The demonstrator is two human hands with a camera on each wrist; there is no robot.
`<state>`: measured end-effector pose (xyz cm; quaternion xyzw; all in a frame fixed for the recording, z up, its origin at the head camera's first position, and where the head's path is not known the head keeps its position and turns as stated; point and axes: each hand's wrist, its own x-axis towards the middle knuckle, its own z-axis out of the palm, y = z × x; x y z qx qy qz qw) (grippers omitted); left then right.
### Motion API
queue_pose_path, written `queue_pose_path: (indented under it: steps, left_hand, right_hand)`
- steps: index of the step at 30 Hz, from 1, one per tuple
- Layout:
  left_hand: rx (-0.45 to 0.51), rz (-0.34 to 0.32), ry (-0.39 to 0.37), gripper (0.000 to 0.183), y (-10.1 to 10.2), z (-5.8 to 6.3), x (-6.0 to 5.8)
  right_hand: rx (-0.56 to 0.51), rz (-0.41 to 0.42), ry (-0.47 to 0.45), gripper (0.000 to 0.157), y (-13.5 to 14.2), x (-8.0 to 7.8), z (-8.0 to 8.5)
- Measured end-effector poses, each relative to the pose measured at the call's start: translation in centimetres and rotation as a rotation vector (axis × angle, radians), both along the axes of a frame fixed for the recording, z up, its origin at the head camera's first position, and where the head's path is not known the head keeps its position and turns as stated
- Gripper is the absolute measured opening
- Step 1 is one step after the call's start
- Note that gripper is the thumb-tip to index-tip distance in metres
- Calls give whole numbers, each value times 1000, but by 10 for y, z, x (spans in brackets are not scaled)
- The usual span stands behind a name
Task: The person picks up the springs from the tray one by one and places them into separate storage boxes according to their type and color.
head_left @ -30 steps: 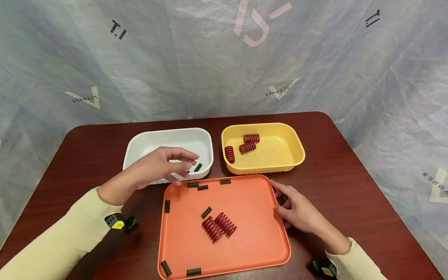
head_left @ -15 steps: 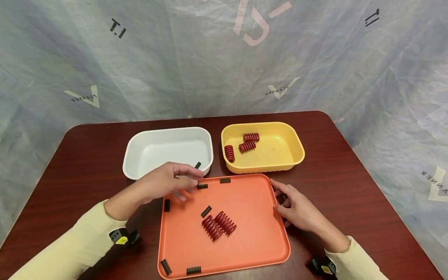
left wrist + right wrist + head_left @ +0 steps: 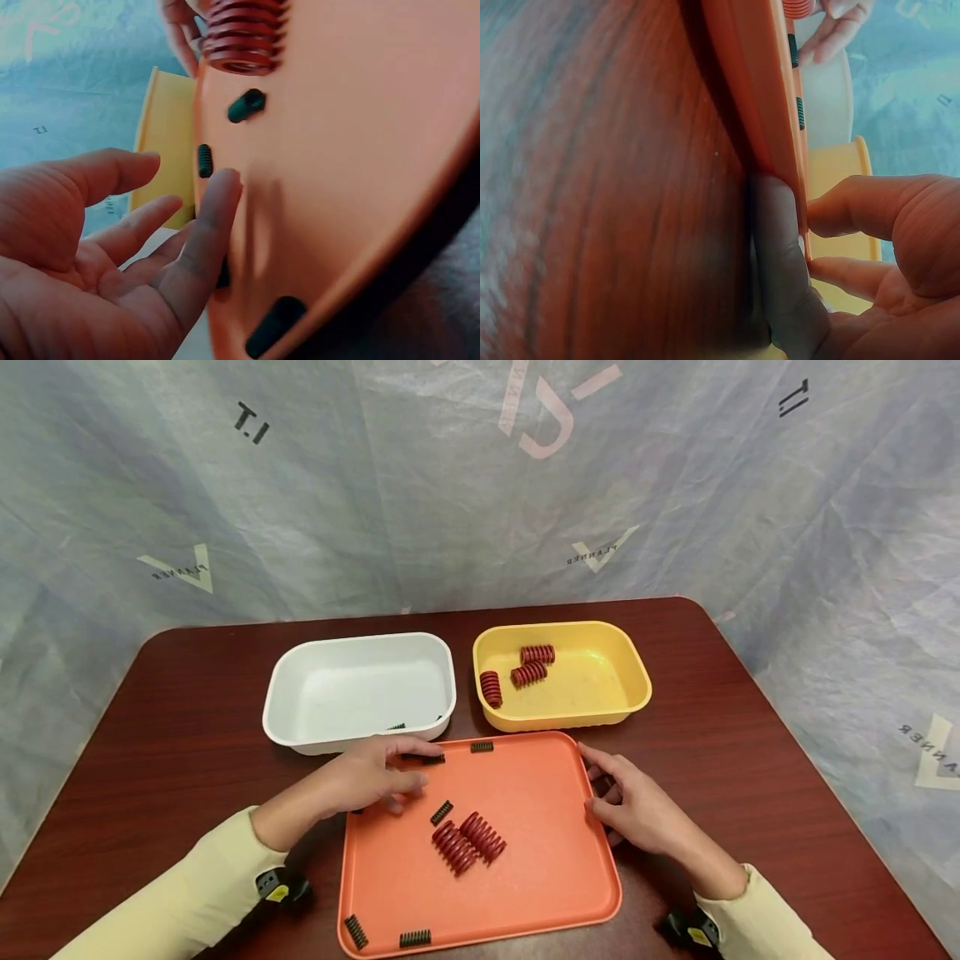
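My left hand (image 3: 371,774) hovers over the back left corner of the orange tray (image 3: 547,868), fingers apart and holding nothing. Close to its fingertips lies a dark coil spring (image 3: 431,759), partly covered by the hand. In the left wrist view another dark spring (image 3: 276,326) rests along the tray's rim. At the tray's right edge my right hand (image 3: 637,806) grips the rim, thumb at the edge and a finger (image 3: 780,255) beneath it. More dark springs (image 3: 442,812) are spread over the tray, with two larger red springs (image 3: 454,847) side by side near its middle.
Behind the tray stands a white bin (image 3: 360,647) with dark springs (image 3: 397,727) partly hidden by its front wall. To its right, a yellow bin (image 3: 592,693) holds three red springs (image 3: 529,673). A grey printed sheet (image 3: 450,527) hangs behind the table (image 3: 735,727).
My left hand has come from over the white bin down toward me, to the tray's back left corner. The right hand keeps its place at the tray's edge.
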<state>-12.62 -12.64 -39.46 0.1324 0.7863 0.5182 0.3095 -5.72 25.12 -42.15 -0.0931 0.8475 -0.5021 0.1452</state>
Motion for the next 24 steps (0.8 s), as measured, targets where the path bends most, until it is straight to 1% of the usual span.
queue_pose_path:
  steps: [5, 9, 13, 17, 20, 24]
  left_hand:
    - [-3, 18, 80, 41, 2, -9, 0]
    - [-24, 18, 153, 38, 6, -15, -1]
    - [-79, 16, 243, 32, 13, -18, 1]
    - [-184, -5, 432, 24, 18, -21, 3]
    - [-268, -21, 564, 21, 21, -21, 4]
    - [-330, -40, 650, 17, 25, -20, 6]
  right_hand:
    - [3, 0, 1, 74, -1, 0, 0]
    - [5, -3, 1, 74, -1, 0, 1]
    - [6, -2, -2, 74, 0, 1, 0]
    - [11, 1, -1, 73, 0, 0, 0]
    - [15, 6, 6, 73, 1, 0, -1]
    - [32, -1, 3, 72, 1, 0, -1]
